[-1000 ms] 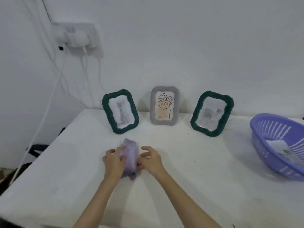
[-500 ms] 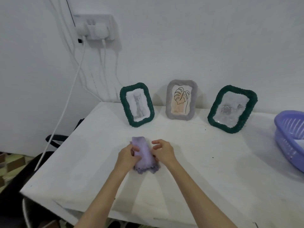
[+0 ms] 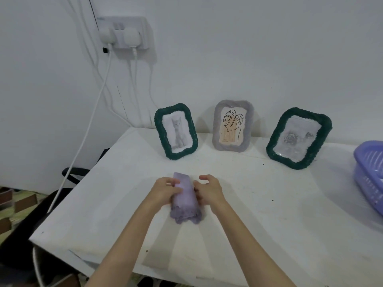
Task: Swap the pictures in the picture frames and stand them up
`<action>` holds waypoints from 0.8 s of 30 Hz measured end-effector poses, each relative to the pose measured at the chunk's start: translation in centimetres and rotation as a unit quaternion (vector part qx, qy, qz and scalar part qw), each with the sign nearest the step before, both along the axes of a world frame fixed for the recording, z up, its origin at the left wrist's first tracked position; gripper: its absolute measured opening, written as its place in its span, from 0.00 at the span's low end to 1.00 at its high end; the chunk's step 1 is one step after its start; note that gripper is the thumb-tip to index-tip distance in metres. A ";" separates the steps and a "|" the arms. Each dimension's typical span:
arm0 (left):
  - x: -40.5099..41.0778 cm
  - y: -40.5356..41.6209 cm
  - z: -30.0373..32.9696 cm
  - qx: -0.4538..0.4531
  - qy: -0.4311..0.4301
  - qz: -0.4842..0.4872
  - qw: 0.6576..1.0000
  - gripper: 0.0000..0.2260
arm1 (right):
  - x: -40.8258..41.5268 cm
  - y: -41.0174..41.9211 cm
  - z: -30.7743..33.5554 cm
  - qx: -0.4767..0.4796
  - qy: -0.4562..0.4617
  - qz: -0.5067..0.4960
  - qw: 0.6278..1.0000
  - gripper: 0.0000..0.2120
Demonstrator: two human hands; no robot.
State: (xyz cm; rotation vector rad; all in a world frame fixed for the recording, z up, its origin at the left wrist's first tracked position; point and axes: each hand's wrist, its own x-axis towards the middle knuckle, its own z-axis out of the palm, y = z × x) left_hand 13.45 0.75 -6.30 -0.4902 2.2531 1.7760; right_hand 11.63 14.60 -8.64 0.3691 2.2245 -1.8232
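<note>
Your head has turned left since a moment ago, so the basket (image 3: 369, 175) has slid to the right edge and more of the wall plugs (image 3: 122, 36) show. Your hands have hardly moved. The purple frame (image 3: 184, 197) lies face down on the table (image 3: 269, 214), between your hands and near the front. Your left hand (image 3: 165, 191) curls its fingers over the frame's left side. Your right hand (image 3: 209, 191) holds the right side, with its top fingers lifted and bent. It looks like you are still working on the back, so this frame is not done.

Count them: four frames. Three stand by the wall, two green (image 3: 176, 131) (image 3: 298, 138) and one grey (image 3: 233, 126). One purple frame is in your hands. One basket, two plugs.
</note>
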 end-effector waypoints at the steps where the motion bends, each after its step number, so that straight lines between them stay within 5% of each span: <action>1: 0.4 0.0 -0.6 -0.065 -0.012 -0.025 0.998 0.13 | 0.0 0.0 0.1 0.013 0.010 0.011 1.000 0.17; 4: 1.1 -0.2 -1.9 -0.247 0.018 -0.047 0.968 0.13 | 0.3 0.0 0.1 0.079 0.036 0.068 0.994 0.17; 8: 0.6 -0.5 -1.7 -0.259 0.050 -0.095 0.960 0.20 | 0.9 -0.2 0.0 0.104 0.061 0.077 0.990 0.12; 11: -0.3 -0.9 -0.6 -0.276 0.078 -0.130 0.949 0.15 | 1.4 -0.9 0.1 0.056 0.032 0.087 0.994 0.13; 16: -0.5 -0.8 -1.4 -0.402 0.137 -0.198 0.883 0.18 | 1.6 -0.8 -0.5 0.073 0.073 0.067 0.992 0.14; 22: 0.9 0.0 -5.3 -0.463 0.186 -0.198 0.844 0.46 | 2.1 2.0 -0.9 0.046 0.101 0.007 0.994 0.13; 24: 1.5 -0.2 -5.3 -0.469 0.210 -0.155 0.844 0.47 | 4.1 2.9 -1.0 0.053 0.130 -0.003 0.990 0.11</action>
